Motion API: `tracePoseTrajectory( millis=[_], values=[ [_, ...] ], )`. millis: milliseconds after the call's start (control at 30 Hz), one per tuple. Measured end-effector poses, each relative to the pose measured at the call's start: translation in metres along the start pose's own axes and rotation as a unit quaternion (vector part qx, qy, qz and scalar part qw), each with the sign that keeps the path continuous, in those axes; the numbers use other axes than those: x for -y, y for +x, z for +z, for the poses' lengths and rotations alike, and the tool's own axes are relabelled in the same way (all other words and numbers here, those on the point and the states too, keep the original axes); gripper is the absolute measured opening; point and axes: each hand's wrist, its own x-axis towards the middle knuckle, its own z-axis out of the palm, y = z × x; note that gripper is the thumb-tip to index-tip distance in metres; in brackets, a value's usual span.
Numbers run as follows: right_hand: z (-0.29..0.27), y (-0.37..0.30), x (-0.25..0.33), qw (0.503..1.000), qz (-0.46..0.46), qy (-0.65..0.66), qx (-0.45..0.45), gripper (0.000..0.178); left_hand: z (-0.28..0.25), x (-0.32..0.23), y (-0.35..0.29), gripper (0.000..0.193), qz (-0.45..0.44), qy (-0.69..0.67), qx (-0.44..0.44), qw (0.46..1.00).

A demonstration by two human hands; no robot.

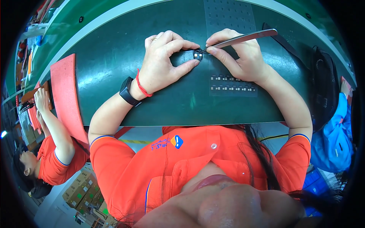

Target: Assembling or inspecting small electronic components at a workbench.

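Left hand pinches a small dark part between thumb and forefinger just above the green mat, steadying it for our right hand, whose fingers squeeze tweezers with tips at the part. More parts sit in rows on a clear tray just beside, within reach; red foam lies well left.

bench mat: dark green, taken as landmark | red foam sheet: laid along its left edge | clear sheet with rows of small parts: laid on its right half | black bag: set off its right end | co-worker's sleeve: seen at lower left
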Motion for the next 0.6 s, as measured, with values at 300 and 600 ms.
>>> tracePoseTrajectory(
  millis=[300, 600],
  values=[
    [0.0022, -0.0023, 0.0032, 0.999, 0.032, 0.012, -0.019, 0.011, 0.0007, 0.0002, -0.0015, 0.026, 0.01, 0.008, -0.006, 1.0],
    [0.0052, -0.0006, 0.0064, 0.987, 0.132, 0.081, -0.044, 0.009, -0.0008, 0.003, -0.0016, 0.026, 0.018, 0.009, -0.012, 1.0]
  ],
)
